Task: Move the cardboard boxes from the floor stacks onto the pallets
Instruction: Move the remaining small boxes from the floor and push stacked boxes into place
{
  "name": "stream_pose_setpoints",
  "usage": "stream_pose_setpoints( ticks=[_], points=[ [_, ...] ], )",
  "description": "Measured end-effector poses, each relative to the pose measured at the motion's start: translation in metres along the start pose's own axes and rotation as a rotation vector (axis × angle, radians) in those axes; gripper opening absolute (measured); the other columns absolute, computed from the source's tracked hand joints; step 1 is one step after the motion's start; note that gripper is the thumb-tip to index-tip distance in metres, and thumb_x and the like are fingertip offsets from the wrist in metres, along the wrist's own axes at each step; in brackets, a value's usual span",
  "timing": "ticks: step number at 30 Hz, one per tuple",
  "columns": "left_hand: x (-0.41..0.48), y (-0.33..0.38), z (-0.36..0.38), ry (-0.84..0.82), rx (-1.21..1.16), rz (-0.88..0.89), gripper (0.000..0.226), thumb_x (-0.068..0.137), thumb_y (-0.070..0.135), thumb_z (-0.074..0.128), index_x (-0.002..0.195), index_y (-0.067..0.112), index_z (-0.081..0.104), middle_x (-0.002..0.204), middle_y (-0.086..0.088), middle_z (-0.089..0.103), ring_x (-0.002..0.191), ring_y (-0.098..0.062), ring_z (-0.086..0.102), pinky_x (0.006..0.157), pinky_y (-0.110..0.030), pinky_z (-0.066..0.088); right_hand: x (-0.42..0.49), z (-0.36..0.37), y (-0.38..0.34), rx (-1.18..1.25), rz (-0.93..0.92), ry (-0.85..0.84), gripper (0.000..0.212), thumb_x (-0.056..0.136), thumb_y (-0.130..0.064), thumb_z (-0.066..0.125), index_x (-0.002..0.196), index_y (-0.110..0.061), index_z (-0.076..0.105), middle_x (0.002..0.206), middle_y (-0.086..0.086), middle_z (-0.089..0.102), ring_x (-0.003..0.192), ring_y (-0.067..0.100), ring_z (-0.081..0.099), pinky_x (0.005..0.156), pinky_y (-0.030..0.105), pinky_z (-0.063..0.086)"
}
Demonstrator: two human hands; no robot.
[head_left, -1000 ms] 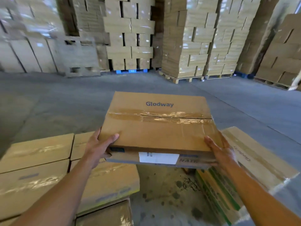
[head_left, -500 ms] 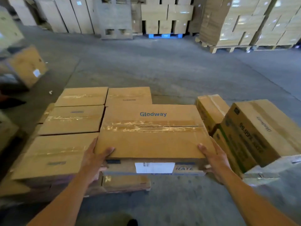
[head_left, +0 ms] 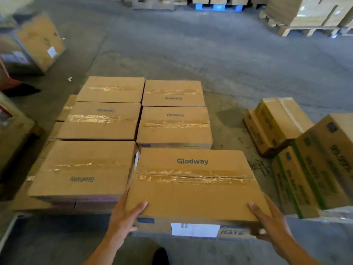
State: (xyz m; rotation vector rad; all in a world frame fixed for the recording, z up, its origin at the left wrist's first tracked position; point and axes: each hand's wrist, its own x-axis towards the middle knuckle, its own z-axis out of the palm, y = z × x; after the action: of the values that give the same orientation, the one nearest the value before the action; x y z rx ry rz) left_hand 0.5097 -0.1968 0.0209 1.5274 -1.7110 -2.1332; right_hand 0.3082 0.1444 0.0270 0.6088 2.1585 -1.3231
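Observation:
I hold a taped cardboard box marked Glodway (head_left: 193, 190) in both hands, low and close to me. My left hand (head_left: 125, 219) grips its near left corner, thumb on top. My right hand (head_left: 269, 222) grips the near right corner the same way. The box hangs just in front of a layer of several identical boxes (head_left: 107, 121) laid flat on a pallet, whose edge (head_left: 11, 224) shows at the lower left. Its left side is close to the near left box (head_left: 84, 169). A floor stack of green-striped boxes (head_left: 315, 169) stands at the right.
Bare grey concrete floor (head_left: 210, 50) stretches beyond the pallet. Loaded wooden pallets (head_left: 305, 20) and a blue pallet (head_left: 217, 5) line the far side. More cartons (head_left: 38, 41) sit at the far left. My shoe tip (head_left: 160, 255) shows below the box.
My view has tipped downward. The box has come down and forward toward the near right spot of the pallet layer, with both hands keeping the same grip.

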Motion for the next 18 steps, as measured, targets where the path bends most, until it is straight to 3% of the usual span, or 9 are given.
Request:
stream_pose_setpoints(
  ticks=[2, 4, 12, 16, 18],
  points=[
    [0.025, 0.0, -0.005, -0.016, 0.001, -0.011, 0.118, 0.053, 0.051, 0.094, 0.151, 0.042, 0.029, 0.141, 0.001, 0.044, 0.133, -0.036, 0.045, 0.095, -0.071, 0.045, 0.015, 0.017, -0.002, 0.001, -0.024, 0.002, 0.086, 0.081, -0.043, 0.079, 0.153, -0.041, 0.033, 0.126, 0.007, 0.049, 0.098, 0.032, 0.055, 0.075, 0.053, 0.057],
    [0.047, -0.001, -0.009, -0.008, -0.023, -0.037, 0.105, 0.063, 0.041, 0.088, 0.151, 0.04, 0.03, 0.142, 0.0, 0.045, 0.133, -0.035, 0.046, 0.097, -0.07, 0.044, 0.029, 0.033, -0.005, 0.006, -0.044, 0.002, 0.082, 0.082, -0.041, 0.078, 0.152, -0.04, 0.035, 0.122, 0.004, 0.05, 0.092, 0.027, 0.057, 0.076, 0.051, 0.057],
    [0.134, -0.011, -0.013, 0.053, -0.041, -0.072, 0.069, 0.086, 0.018, 0.075, 0.141, 0.044, 0.042, 0.121, 0.013, 0.06, 0.116, -0.024, 0.059, 0.097, -0.064, 0.048, 0.103, 0.09, -0.011, -0.034, -0.061, -0.085, 0.083, 0.078, -0.045, 0.078, 0.15, -0.043, 0.037, 0.13, 0.0, 0.057, 0.113, 0.03, 0.06, 0.089, 0.058, 0.056],
    [0.16, -0.026, -0.013, 0.069, -0.066, -0.119, 0.077, 0.092, 0.005, 0.065, 0.153, 0.038, 0.031, 0.113, 0.021, 0.054, 0.11, -0.024, 0.056, 0.104, -0.068, 0.039, 0.132, 0.108, 0.005, -0.074, -0.044, -0.125, 0.081, 0.078, -0.048, 0.078, 0.149, -0.046, 0.039, 0.132, -0.001, 0.058, 0.115, 0.028, 0.061, 0.093, 0.058, 0.055],
    [0.17, -0.036, -0.016, 0.083, -0.061, -0.14, 0.081, 0.093, 0.002, 0.063, 0.156, 0.036, 0.026, 0.121, 0.019, 0.053, 0.115, -0.024, 0.054, 0.106, -0.068, 0.037, 0.14, 0.113, 0.016, -0.093, -0.037, -0.137, 0.088, 0.072, -0.053, 0.08, 0.149, -0.045, 0.039, 0.133, -0.003, 0.058, 0.116, 0.026, 0.061, 0.094, 0.056, 0.055]
  ],
)
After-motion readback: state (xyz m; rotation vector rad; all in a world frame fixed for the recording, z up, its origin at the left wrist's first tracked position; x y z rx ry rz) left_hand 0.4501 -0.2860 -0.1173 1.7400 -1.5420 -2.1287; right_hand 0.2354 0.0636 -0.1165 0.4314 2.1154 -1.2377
